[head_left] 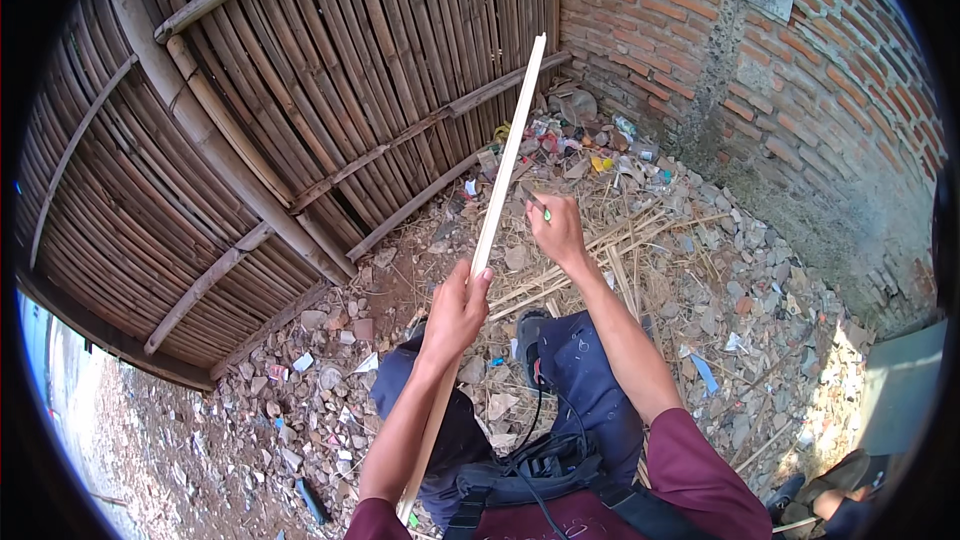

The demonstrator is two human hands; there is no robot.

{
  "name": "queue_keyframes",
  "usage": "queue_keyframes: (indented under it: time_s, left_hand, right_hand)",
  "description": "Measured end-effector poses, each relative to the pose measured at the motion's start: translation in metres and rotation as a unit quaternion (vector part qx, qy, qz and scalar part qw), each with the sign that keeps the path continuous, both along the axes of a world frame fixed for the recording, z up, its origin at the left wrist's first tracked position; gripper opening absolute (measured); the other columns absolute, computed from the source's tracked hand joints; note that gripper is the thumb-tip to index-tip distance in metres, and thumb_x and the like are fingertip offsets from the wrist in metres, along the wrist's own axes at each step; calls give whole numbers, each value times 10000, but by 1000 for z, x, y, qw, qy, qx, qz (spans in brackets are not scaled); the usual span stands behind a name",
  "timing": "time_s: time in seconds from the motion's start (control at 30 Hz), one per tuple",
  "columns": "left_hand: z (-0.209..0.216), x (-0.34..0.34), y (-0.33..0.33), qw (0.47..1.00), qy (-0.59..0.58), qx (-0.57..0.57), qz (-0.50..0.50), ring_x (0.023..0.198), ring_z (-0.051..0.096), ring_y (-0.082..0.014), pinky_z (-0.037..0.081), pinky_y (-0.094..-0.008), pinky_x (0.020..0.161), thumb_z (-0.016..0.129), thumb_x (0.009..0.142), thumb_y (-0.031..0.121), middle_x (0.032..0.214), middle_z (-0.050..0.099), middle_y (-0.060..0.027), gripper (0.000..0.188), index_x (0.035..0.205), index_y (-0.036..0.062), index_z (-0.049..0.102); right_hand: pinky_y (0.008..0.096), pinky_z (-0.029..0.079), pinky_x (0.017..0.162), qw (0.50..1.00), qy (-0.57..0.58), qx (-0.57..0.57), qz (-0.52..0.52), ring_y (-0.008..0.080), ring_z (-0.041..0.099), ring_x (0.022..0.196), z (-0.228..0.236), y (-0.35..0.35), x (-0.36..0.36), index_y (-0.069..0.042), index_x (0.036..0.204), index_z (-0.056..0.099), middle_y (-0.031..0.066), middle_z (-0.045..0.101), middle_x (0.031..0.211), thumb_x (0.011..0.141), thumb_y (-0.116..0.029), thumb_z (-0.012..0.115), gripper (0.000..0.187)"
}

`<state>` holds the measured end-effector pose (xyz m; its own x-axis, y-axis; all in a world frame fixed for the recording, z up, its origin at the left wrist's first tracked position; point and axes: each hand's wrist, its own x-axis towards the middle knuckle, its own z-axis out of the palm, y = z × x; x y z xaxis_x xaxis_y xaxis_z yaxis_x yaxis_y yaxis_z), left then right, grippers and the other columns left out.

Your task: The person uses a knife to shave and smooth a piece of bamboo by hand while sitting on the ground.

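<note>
A long, pale bamboo strip [510, 160] slants up and away from beside my left thigh, its far tip in front of the bamboo wall. My left hand [458, 308] is closed round it at about its middle. To the right of the strip, my right hand [558, 232] grips a small knife [535, 202] with a bit of green at the handle. The dark blade points up and left, close to the strip; whether it touches cannot be made out. Most of the handle is hidden in my fist.
Split bamboo strips [615, 240] and shavings lie on the stony ground ahead. Litter [570, 145] is heaped in the corner between a bamboo wall [400, 40] and a brick wall [650, 30]. A grey-green panel [905, 380] stands at right. Another person's hand [832, 503] shows at lower right.
</note>
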<state>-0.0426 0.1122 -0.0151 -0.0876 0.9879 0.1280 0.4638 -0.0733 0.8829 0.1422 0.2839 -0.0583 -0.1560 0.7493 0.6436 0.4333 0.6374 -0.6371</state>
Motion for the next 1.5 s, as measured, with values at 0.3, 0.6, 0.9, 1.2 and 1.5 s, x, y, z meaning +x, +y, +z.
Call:
queue_keyframes:
  time_s: [0.3, 0.6, 0.9, 1.2, 1.5]
  left_hand:
    - [-18, 24, 32, 999, 2, 44, 12, 762, 652, -531, 478, -567, 668, 594, 1072, 241, 768, 652, -311, 274, 1019, -25, 561]
    - [-8, 31, 25, 995, 47, 77, 34, 612, 664, -366, 481, -474, 597, 573, 1093, 232, 711, 647, -225, 249, 1068, -15, 592]
    - [0, 37, 12, 993, 77, 79, 32, 689, 659, -534, 470, -582, 595, 564, 1085, 197, 715, 633, -331, 240, 1107, -41, 554]
    - [-3, 36, -11, 994, 74, 70, 48, 599, 635, -523, 446, -572, 516, 570, 1090, 183, 609, 588, -297, 229, 997, -9, 486]
    - [-17, 26, -62, 997, 62, 40, 10, 648, 644, -524, 449, -552, 511, 599, 1072, 161, 651, 606, -300, 219, 981, 4, 477]
  right_hand:
    - [485, 566, 593, 984, -168, 42, -42, 383, 717, 594, -2, -21, -15, -16, 761, 744, 238, 681, 643, 835, -141, 652, 172]
    - [477, 555, 558, 986, -158, 50, -32, 384, 702, 567, 3, -30, -21, -20, 722, 709, 228, 658, 609, 848, -207, 665, 230]
    - [467, 539, 505, 985, -141, 87, -54, 369, 687, 524, 10, -35, -21, -30, 745, 693, 209, 641, 571, 862, -173, 650, 190]
    - [373, 442, 399, 988, -123, 29, -88, 225, 588, 393, 12, -18, -16, -23, 759, 727, 129, 628, 514, 925, -98, 616, 213]
    - [369, 428, 409, 979, -31, 21, -203, 223, 609, 429, -8, 26, 26, 15, 919, 797, 153, 673, 585, 947, -84, 623, 203]
